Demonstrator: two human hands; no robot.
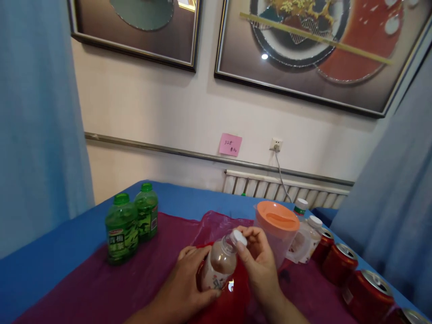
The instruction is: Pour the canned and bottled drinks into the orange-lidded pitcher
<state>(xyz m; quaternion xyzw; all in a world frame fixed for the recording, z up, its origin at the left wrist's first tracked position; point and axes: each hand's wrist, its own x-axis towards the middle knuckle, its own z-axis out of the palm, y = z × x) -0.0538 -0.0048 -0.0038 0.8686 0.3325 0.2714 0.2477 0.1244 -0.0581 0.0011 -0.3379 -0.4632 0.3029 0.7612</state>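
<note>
My left hand (184,288) is wrapped round the body of a clear plastic bottle (221,265) with a printed label, tilted to the right. The fingers of my right hand (259,261) pinch a white cap (239,237) at the bottle's mouth; whether cap and neck touch is too small to tell. Below the bottle lies a shiny red surface (232,301), partly hidden by my hands. Just behind my right hand stands a clear pitcher with an orange lid (277,217).
Two green bottles (122,229) (146,211) stand at the left on a purple sheet (135,288) over a blue cloth (182,199). At the right are a white-capped bottle (307,238), another white-capped bottle top (300,206) and several red cans (367,294).
</note>
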